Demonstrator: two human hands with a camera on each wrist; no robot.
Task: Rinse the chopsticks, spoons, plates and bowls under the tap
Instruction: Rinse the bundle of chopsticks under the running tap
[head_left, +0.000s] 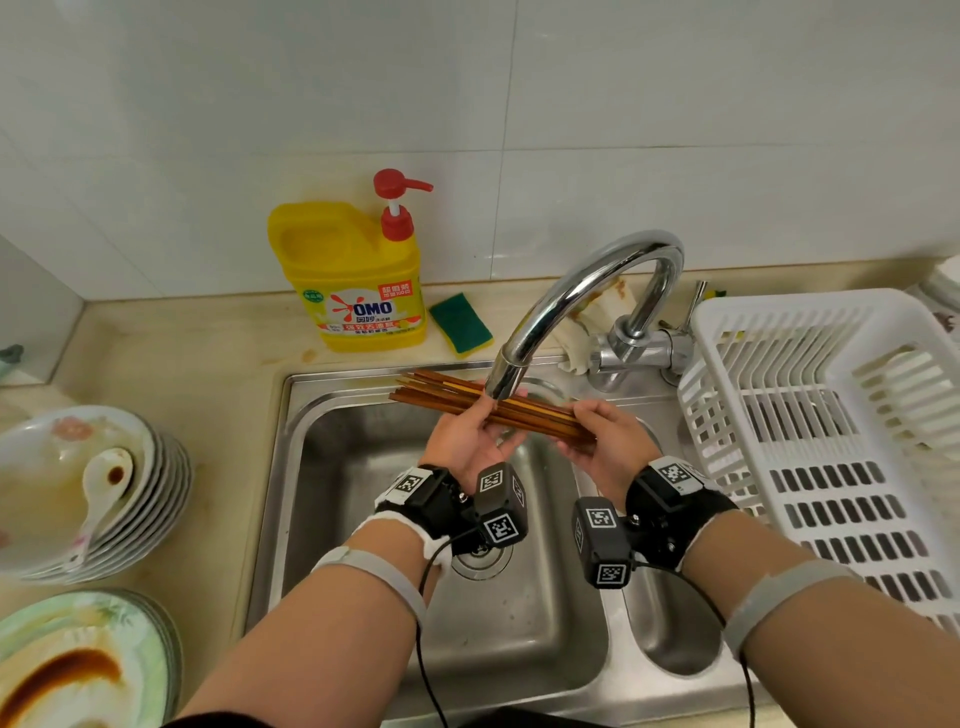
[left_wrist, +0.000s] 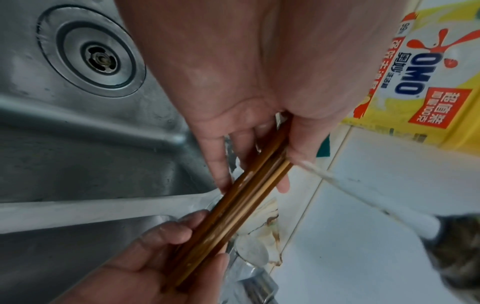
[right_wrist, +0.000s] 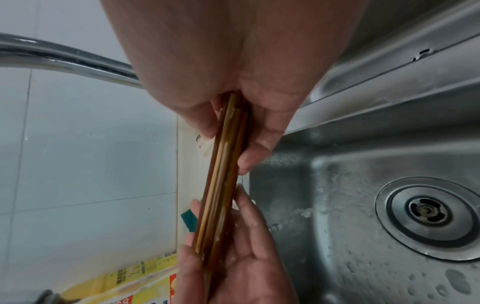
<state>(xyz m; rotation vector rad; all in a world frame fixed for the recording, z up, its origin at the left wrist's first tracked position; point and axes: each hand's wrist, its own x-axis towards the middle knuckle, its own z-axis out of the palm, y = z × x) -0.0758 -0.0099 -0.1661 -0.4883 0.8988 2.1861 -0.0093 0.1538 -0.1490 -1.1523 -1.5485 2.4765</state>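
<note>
Holding a bundle of brown wooden chopsticks (head_left: 488, 410) level over the sink (head_left: 322, 467), the left hand (head_left: 462, 441) and right hand (head_left: 602, 441) each pinch it between thumb and fingers, the left near the middle, the right at the end; the bundle sits directly under the spout of the tap (head_left: 582, 301), its free ends fanning out past the left hand toward the yellow detergent bottle (head_left: 358, 280) and green sponge (head_left: 460, 323). Well off to the left hand's side on the desk (head_left: 218, 364) stand soiled bowls (head_left: 78, 488) with a white spoon (head_left: 104, 488) inside, and nearer the person stained plates (head_left: 78, 660); beyond the right hand sits a white drying rack (head_left: 831, 415). From the left wrist, the chopsticks (left_wrist: 233, 205) look dark, glossy and wet, with paler bamboo streaks, pressed between thumb and fingers (left_wrist: 221, 160), a stream of water (left_wrist: 350, 189) striking them just beside the thumb. From the right wrist, the sticks (right_wrist: 221, 185) lie packed together, clamped between the right thumb and fingers, the left hand (right_wrist: 233, 257) cupping them further along above the wet basin.
</note>
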